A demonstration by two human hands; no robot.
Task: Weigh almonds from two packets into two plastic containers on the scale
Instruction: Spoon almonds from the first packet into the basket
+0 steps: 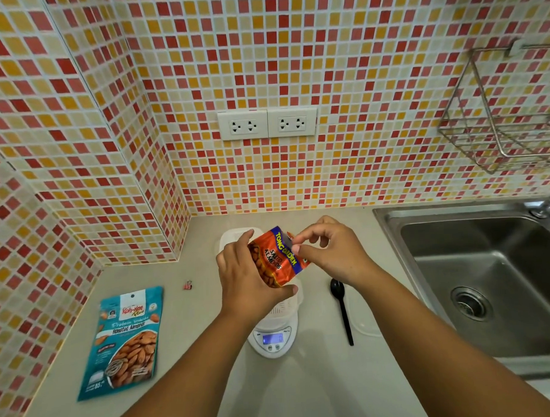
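An orange salted almonds packet (274, 258) is held in the air above the white scale (273, 341). My left hand (248, 278) grips the packet's body from the left. My right hand (328, 253) pinches its top right corner. A clear plastic container (285, 311) sits on the scale, mostly hidden under my left hand. A second white container (234, 237) lies behind the packet on the counter. The teal roasted almonds packet (125, 341) lies flat at the left. The scale's blue display is lit.
A black plastic spoon (342, 309) lies right of the scale, beside a clear lid (365, 317). A small pink binder clip (187, 285) sits near the left wall. A steel sink (488, 282) fills the right. A wire rack (501, 128) hangs on the tiled wall.
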